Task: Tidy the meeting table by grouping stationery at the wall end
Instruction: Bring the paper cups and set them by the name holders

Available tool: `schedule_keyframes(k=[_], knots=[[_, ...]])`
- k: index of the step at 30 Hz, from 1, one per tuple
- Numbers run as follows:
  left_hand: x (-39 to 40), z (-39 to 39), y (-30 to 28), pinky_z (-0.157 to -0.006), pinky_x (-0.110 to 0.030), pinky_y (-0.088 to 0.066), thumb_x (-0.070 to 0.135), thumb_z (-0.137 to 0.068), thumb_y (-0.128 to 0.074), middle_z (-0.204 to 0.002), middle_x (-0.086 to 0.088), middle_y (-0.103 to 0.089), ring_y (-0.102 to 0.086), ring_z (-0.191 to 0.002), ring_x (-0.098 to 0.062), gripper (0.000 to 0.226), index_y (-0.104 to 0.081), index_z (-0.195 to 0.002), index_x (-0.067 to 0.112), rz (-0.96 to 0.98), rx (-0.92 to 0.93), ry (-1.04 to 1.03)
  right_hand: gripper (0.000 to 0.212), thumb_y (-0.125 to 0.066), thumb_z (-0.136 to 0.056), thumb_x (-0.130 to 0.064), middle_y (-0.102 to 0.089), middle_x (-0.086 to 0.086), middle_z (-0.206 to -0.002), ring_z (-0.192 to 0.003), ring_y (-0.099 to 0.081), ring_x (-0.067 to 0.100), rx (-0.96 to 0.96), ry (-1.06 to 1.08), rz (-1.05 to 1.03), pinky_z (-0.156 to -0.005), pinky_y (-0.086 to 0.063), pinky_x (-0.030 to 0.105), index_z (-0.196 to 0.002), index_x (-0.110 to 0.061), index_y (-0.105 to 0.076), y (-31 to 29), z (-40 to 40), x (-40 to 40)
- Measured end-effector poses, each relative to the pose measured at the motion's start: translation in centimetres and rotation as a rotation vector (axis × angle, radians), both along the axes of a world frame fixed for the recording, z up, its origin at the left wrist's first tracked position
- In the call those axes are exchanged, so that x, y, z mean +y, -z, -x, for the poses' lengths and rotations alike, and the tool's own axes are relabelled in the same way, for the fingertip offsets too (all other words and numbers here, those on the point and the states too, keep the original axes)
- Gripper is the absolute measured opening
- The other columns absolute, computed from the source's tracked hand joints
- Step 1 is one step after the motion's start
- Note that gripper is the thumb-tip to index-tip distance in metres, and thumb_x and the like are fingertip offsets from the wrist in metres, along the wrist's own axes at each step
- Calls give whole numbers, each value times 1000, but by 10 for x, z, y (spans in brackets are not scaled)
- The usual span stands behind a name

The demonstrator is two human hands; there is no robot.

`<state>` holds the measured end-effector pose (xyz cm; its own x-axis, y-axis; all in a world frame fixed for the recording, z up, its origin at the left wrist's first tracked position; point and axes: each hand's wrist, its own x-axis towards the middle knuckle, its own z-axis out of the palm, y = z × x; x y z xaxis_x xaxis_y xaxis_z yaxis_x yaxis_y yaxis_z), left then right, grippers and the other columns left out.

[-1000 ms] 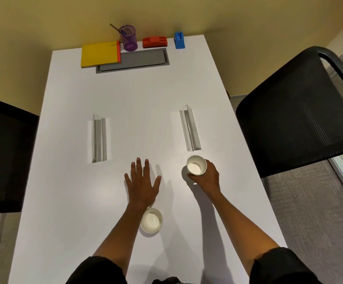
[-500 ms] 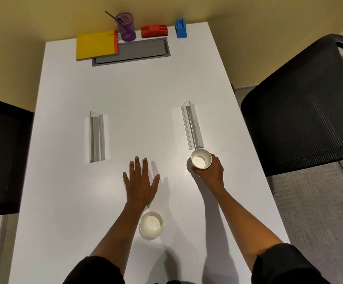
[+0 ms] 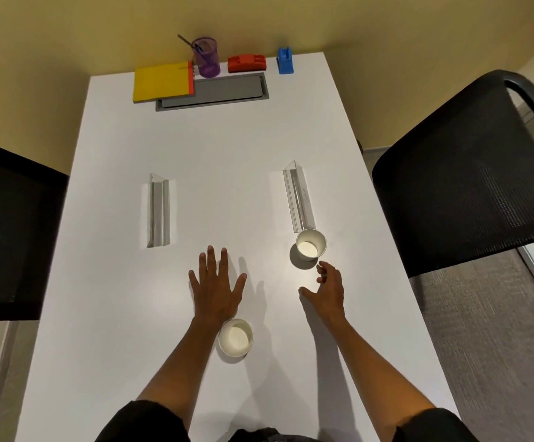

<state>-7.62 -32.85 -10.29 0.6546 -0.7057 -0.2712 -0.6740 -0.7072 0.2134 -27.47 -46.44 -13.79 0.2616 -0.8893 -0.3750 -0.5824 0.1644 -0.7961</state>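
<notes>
Since releasing the cup (image 3: 311,247) at right of centre, our right hand (image 3: 328,290) is spreading empty; we are risking tipping it.

Stationery at wall end: yellow notebook (image 3: 162,82) flat, overlapping the grey table hatch's corner; purple pen cup (image 3: 207,57) upright; red stapler (image 3: 247,63) beside it; blue holder (image 3: 285,61) rightmost.

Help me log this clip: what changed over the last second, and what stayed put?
The right hand let go of the paper cup after moving it up to the near end of the right clear name stand, then drew back, fingers open. The left hand stayed flat on the table; the near cup and wall-end stationery did not move.
</notes>
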Motion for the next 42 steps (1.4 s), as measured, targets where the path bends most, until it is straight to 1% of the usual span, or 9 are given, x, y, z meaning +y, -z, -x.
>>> schedule_keyframes(k=[3,9,14,18,22,27,31,36,42], knots=[[14,5,-6,-119,-56,-9,60,-94,-32,-163,-7,7,3,-151,-26,76,-1,-154,25,7,-13,-18,73,-80,-63,-6,-52,3,-121,-101,-56,20,-5,-64,-6,-85,-46,26,-128,-15,-49,-2,5,22],[52,7,-16,-119,-55,-10,65,-86,-18,-163,-7,4,1,-151,-27,80,-4,-154,24,18,-23,-51,77,-80,-62,-3,-51,-3,-124,-118,-54,12,-25,-133,-13,-91,-43,18,-131,-13,-48,-5,4,65],[90,-3,-17,-119,-55,-10,64,-89,-17,-163,-8,7,2,-151,-27,78,-3,-154,23,-3,-34,-59,79,-82,-63,-15,-43,1,-134,-121,-48,22,137,-369,58,-101,-46,38,-135,-18,-49,-6,-4,103],[123,-12,-13,-120,-55,-8,60,-95,-27,-163,-8,8,4,-151,-27,74,-2,-154,23,-21,-28,-64,87,-88,-60,-25,-42,3,-137,-124,-46,22,167,-479,93,-101,-45,40,-137,-16,-47,-8,-16,136],[152,-26,-2,-120,-55,-8,58,-96,-31,-163,-8,7,3,-151,-27,74,-4,-155,22,-19,-6,-68,88,-91,-55,-24,-47,5,-135,-125,-48,23,127,-374,119,-100,-46,43,-133,-13,-50,-7,-30,163],[179,-48,15,-118,-55,-9,67,-84,-2,-163,-9,5,1,-151,-28,84,-5,-154,21,-51,-21,-34,93,-93,-50,-37,-53,0,-129,-119,-53,24,151,-239,109,-98,-46,42,-129,-17,-48,-1,-47,183],[193,-69,34,-117,-56,-15,63,-92,-22,-163,-10,-2,-5,-151,-29,77,-12,-154,20,-34,-54,-20,90,-92,-49,-44,-54,-3,-126,-119,-55,21,187,-127,95,-99,-46,42,-125,-21,-48,1,-60,191],[206,-89,55,-111,-59,-22,64,-89,-23,-162,-14,-12,-14,-149,-33,79,-22,-152,17,2,-86,-19,82,-90,-55,-40,-57,-1,-122,-117,-56,22,130,-22,66,-101,-46,47,-122,-20,-48,-1,-67,198],[228,-102,79,-111,-62,-19,63,-91,-29,-162,-13,-7,-13,-149,-32,77,-20,-153,18,57,-119,-13,77,-91,-56,-36,-59,1,-118,-112,-58,24,113,48,69,-100,-47,48,-119,-20,-50,2,-78,205]])
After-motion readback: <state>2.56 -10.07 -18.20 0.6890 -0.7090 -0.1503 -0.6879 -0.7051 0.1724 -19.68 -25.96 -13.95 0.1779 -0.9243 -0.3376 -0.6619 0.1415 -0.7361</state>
